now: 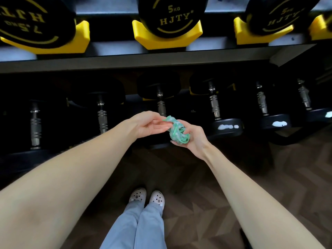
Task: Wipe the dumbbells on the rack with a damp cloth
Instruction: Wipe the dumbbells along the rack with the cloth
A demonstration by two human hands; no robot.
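From the head camera I see my right hand (pixel 195 141) clutching the bunched green cloth (pixel 177 132) in front of the rack's (pixel 125 62) lower dumbbells (pixel 214 103). My left hand (pixel 149 123) reaches across, its fingers nearly straight and tips on the cloth's edge; I cannot tell whether it pinches. More dumbbells sit on the shelf above.

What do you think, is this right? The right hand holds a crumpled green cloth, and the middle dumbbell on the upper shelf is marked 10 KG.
Not quite. In the head view the right hand does hold the green cloth, but the middle dumbbell on the upper shelf reads 5 KG.
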